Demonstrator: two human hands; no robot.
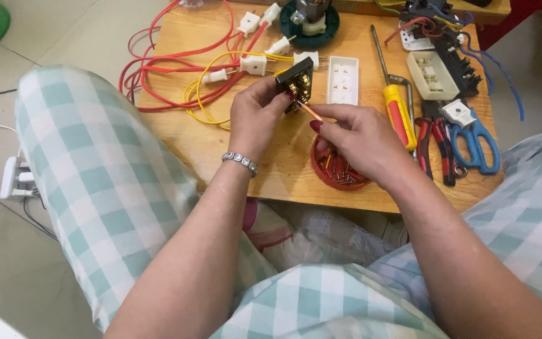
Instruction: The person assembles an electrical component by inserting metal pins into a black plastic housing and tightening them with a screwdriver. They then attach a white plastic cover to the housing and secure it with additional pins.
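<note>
Left hand (255, 116) pinches black socket insert (297, 85) by edges, above wooden table (221, 144). Right hand (359, 141) pinches thin orange wire (309, 111), tip at insert's brass terminals. Insert: light, rigid, probably brittle. Wire: bendy, slips easily. Red lid of screws (337, 169) beneath right hand.

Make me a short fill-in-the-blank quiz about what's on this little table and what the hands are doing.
1. The left hand holds a black ____ part.
2. The right hand pinches a thin orange-tipped piece above a round ____ lid of small parts.
3. The scissors at the table's right have ____ handles.
4. The screwdriver has a red and ____ handle.

Missing words: socket; red; blue; yellow
</note>
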